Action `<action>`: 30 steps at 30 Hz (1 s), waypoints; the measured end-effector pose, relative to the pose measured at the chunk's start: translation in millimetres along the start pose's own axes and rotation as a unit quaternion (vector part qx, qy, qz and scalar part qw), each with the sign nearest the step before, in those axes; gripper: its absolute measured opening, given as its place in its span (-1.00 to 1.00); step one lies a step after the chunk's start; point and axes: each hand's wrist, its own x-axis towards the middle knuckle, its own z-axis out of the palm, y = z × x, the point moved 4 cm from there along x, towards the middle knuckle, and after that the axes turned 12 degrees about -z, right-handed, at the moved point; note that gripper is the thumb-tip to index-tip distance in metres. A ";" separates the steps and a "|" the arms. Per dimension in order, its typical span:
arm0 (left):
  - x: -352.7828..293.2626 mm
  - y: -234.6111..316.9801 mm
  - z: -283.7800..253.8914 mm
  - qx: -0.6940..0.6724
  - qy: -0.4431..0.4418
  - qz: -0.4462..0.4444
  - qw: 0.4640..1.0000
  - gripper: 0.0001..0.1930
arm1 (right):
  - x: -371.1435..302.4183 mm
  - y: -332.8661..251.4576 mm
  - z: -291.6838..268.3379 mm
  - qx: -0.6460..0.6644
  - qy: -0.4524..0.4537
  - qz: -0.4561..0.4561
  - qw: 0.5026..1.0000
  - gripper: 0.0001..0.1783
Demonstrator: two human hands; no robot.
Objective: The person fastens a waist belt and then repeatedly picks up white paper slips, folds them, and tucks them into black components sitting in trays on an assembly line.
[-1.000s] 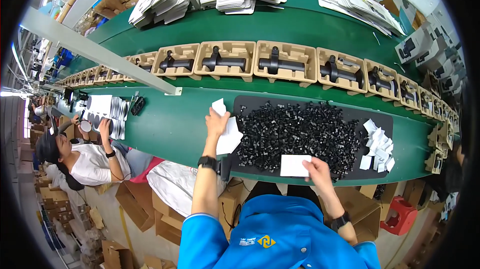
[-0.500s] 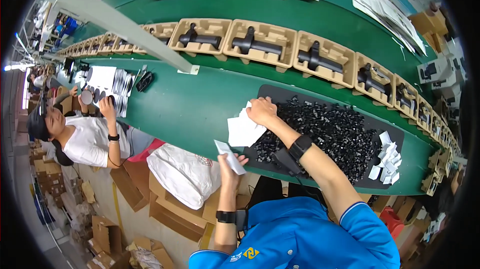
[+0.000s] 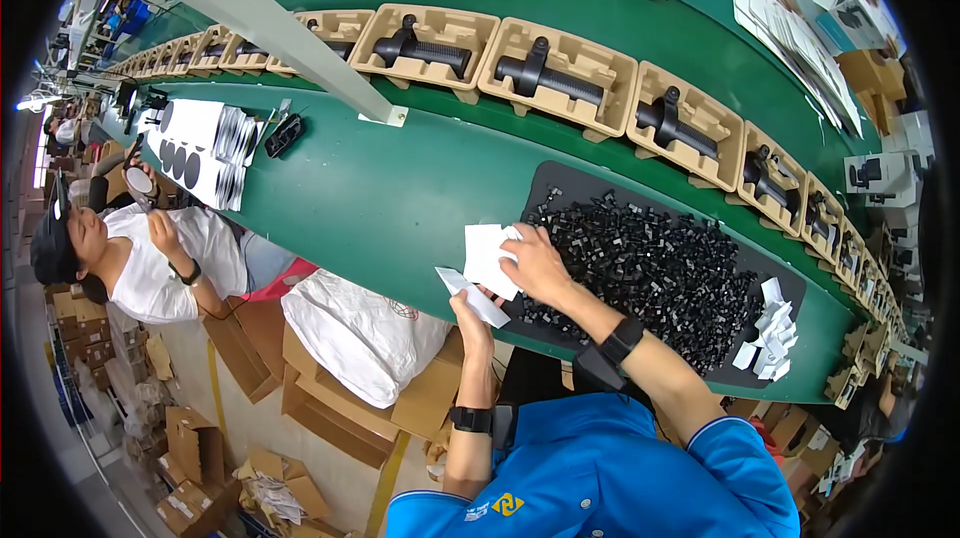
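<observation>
My left hand [image 3: 473, 318], near the bench's front edge, is closed on a folded white paper slip [image 3: 470, 295] that sticks up between thumb and fingers. Beside it, my right hand [image 3: 538, 266] reaches across the left end of a dark grey mat [image 3: 548, 178]. Its bent fingers press on the right side of several white paper slips [image 3: 484, 250], and the fingertips are partly hidden. A broad pile of small black plastic parts [image 3: 650, 273] covers the mat, just right of my right hand.
More white slips [image 3: 768, 333] lie heaped at the mat's right end. Beyond, cardboard trays [image 3: 560, 88] holding black devices line a belt. A grey post [image 3: 250, 28] rises from the bench. At left a co-worker [image 3: 160, 258] handles a round part; a white sack [image 3: 360, 338] sits below.
My two hands have come closer together, the left one moving up to the slips on the bench. The view has shifted slightly. The co-worker's hands have lowered.
</observation>
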 end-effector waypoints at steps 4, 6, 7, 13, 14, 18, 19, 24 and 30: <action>9.1 5.7 0.8 -0.015 0.006 0.024 1.000 -0.54 | -2.9 -11.7 28.3 0.000 0.055 0.026 0.998 -0.78; 12.2 18.4 1.5 -0.015 -0.010 0.048 0.999 -0.54 | 5.8 -18.5 33.4 0.009 0.053 0.044 0.998 -0.76; 21.5 24.2 -3.0 -0.003 -0.007 0.062 0.998 -0.56 | 12.7 -21.2 35.7 0.006 0.050 0.048 0.998 -0.75; 67.9 87.4 -28.6 0.251 0.069 0.187 0.947 -0.59 | 51.9 -29.0 64.9 0.064 0.114 0.090 0.987 -0.69; 66.1 92.7 -28.4 0.252 0.067 0.185 0.948 -0.59 | 52.4 -23.9 65.5 0.062 0.115 0.094 0.987 -0.69; 10.7 121.9 -26.3 0.188 0.055 0.184 0.963 -0.54 | 39.5 -5.3 39.8 0.060 0.137 0.073 0.986 -0.64; -7.1 124.9 -23.6 0.160 -0.031 0.142 0.976 -0.49 | 30.6 11.0 30.3 0.147 0.185 0.031 0.971 -0.67; -112.6 126.8 40.0 -0.035 -0.317 0.045 0.947 -0.35 | -18.7 -74.9 -100.6 0.524 -0.008 0.097 0.846 -0.80; -157.0 103.1 89.7 0.100 -0.360 0.014 0.928 -0.36 | -62.2 -114.0 -149.0 0.443 0.005 0.020 0.896 -0.77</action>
